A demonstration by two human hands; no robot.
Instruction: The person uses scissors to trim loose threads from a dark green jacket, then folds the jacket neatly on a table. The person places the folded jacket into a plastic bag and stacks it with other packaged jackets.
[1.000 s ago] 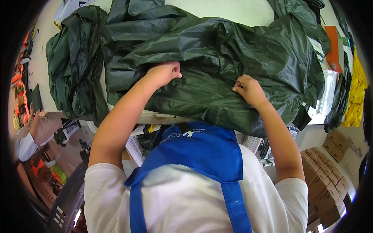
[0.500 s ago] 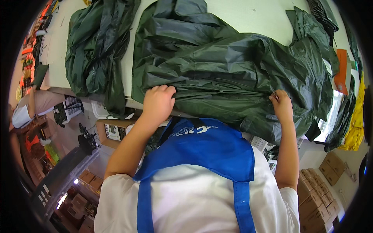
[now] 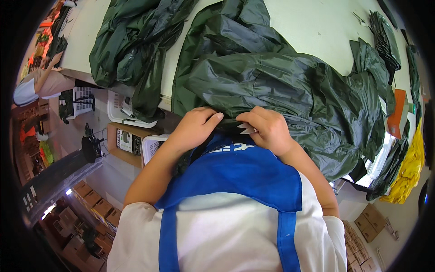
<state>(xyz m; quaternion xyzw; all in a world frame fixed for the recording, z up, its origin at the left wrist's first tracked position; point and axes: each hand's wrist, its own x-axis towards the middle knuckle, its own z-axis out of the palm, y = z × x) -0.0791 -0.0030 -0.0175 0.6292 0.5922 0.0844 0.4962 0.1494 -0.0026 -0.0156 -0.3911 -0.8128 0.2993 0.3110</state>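
A crumpled, shiny dark green waterproof garment [image 3: 281,84] lies over the table's near edge, in front of my blue apron. My left hand [image 3: 199,124] pinches its near edge, with thumb and fingers closed on the fabric. Just to the right, my right hand [image 3: 267,127] is closed around small thread snips [image 3: 247,129]. Two pointed metal blades stick out of it toward the left hand, and the rest of the tool is hidden in the palm. The right fingertips also touch the garment's edge.
Another dark green garment pile [image 3: 131,43] hangs over the table edge at left. White baskets [image 3: 115,109] and a cardboard box [image 3: 118,143] stand below. At right are an orange box [image 3: 397,113], folded dark pieces [image 3: 383,38] and yellow fabric [image 3: 405,172]. Another person [image 3: 38,86] works at far left.
My right hand has moved left along the garment, close to my left hand, and the snips' blades now show. The garment's near edge is gathered between the hands. The view has shifted.
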